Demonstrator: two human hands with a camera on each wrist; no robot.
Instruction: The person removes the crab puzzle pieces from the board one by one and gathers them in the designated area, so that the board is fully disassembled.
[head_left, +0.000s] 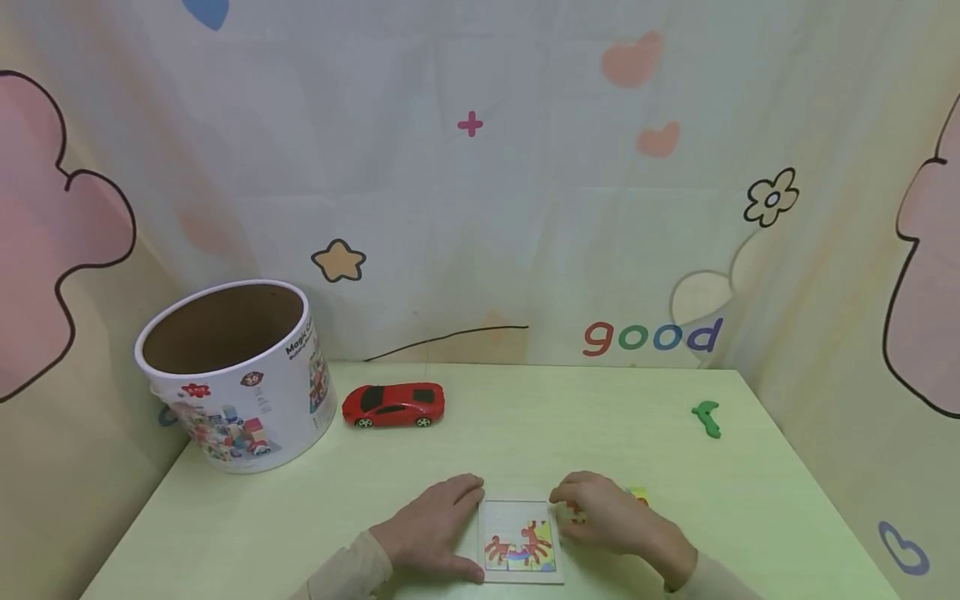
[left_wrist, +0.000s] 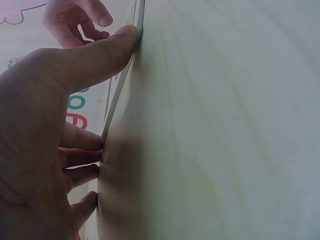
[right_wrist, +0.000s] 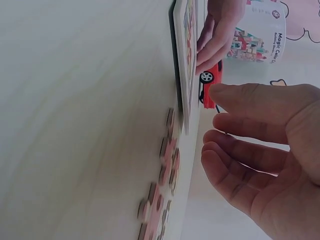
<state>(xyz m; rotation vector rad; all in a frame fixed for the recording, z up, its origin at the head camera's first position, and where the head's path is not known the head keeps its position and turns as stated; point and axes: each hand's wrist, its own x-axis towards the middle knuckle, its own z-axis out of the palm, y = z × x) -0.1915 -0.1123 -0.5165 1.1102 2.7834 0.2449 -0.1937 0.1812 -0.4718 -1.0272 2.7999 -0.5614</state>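
Observation:
A square puzzle board (head_left: 521, 577) with a pale frame lies near the table's front. Joined pieces of a red crab picture (head_left: 538, 546) fill its lower and right parts; bare tray shows at upper left. My left hand (head_left: 437, 529) rests along the board's left side, thumb by the near corner and fingertips against the edge (left_wrist: 119, 92). To the right of the board, my right hand (head_left: 611, 517) hovers with loosely bent fingers and nothing between them. Loose puzzle pieces (right_wrist: 167, 155) lie on the table beside the board, partly hidden by that hand in the head view.
A large white printed bucket (head_left: 247, 417) stands at the back left, with a red toy car (head_left: 393, 405) beside it. One small green toy piece (head_left: 707, 418) lies at the back right. Behind the table (head_left: 555, 425) hangs a patterned curtain (head_left: 480, 208).

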